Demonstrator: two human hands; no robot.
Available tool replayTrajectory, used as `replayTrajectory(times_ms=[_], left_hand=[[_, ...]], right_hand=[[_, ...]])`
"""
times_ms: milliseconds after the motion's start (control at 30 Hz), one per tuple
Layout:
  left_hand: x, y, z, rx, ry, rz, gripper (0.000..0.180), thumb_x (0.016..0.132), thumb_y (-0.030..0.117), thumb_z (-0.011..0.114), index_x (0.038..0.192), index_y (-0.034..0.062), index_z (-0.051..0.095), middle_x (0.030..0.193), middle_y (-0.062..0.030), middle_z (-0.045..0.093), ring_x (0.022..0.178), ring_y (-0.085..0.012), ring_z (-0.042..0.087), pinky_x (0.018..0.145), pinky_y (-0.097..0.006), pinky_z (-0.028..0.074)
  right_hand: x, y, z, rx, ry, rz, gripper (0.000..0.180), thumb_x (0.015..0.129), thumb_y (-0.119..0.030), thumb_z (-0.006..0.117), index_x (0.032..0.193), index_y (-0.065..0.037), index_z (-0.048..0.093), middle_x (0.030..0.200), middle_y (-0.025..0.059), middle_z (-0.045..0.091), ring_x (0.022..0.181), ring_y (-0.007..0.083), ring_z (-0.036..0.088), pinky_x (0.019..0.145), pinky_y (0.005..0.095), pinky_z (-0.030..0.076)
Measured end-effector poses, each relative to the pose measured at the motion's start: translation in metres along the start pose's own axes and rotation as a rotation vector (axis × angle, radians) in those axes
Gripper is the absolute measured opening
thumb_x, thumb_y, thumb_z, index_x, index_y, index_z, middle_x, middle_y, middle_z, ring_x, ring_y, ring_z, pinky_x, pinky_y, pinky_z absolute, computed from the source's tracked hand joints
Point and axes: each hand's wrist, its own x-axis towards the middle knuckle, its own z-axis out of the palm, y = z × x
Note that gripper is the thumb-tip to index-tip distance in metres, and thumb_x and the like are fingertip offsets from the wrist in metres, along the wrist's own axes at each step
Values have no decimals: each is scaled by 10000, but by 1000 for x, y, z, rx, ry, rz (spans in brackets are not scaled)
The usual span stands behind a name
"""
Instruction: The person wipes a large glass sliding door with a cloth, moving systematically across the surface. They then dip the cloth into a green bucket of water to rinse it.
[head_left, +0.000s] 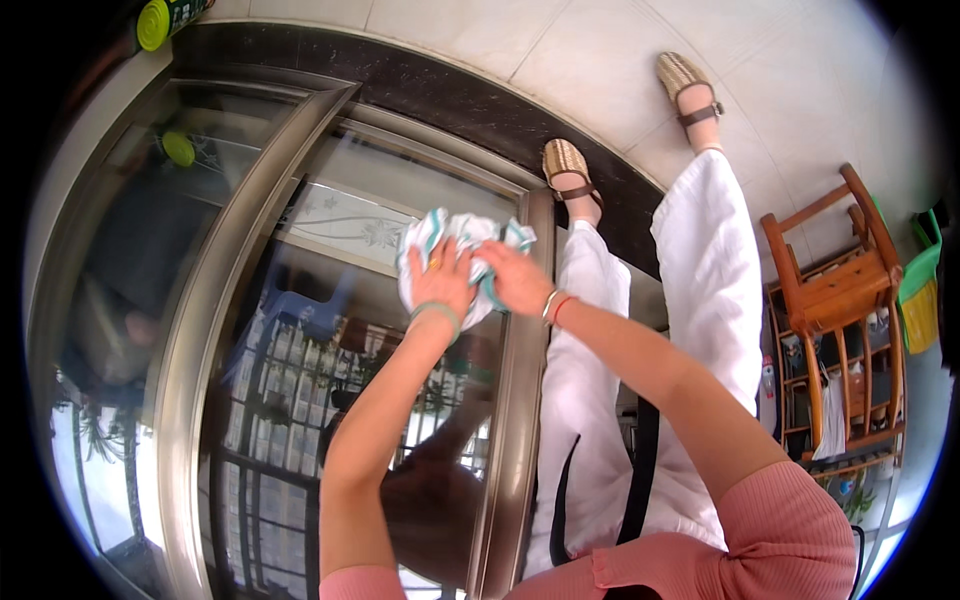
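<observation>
A crumpled white cloth with teal stripes [418, 240] lies pressed against the glass pane [330, 400] of a metal-framed sliding door. My left hand [442, 280] rests on the cloth with its fingers spread, pushing it flat on the glass. Close beside it, my right hand [520, 279] grips the cloth's right side, next to the door's metal upright; its fingertips are partly buried in the folds. Reflections of a window grid and of my arms show in the glass.
To the left stands a second glass panel [120, 260] behind a metal frame. A dark stone threshold [440, 88] runs along the door, with pale floor tiles [580, 45] beyond. Wooden chairs [840, 300] and a green-and-yellow item [920, 290] stand at the right. A green-lidded container [155, 25] is top left.
</observation>
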Motion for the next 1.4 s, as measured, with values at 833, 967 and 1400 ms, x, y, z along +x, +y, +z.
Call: replayTrajectory(times_ms=[833,967,1400], left_hand=[[169,-167,-24,224,130,-411,552,982,361,425,1437,49,409,1518,-118,372,1337,-247,443,1096,-516,254],[159,-180,-20,204,247,-204,506,918,271,560,1367,51,485,1535,-65,339,1341,-238,421,1064,-526,337],[178,-156,-30,249,-39,-451,753,926,427,402,1500,-39,261,1540,-137,365,1386,-214,390,1132,-468,204]], right_hand=[[271,16,34,176,-67,64,464,891,-132,487,1354,-137,503,1298,164,585,1170,380,545,1011,441,427],[271,14,42,64,-13,44,459,873,-109,501,1330,-138,537,1359,103,544,1128,379,510,1012,412,420],[240,10,24,151,-115,203,726,822,-155,555,1505,-192,310,1375,149,527,1189,370,491,1027,428,408]])
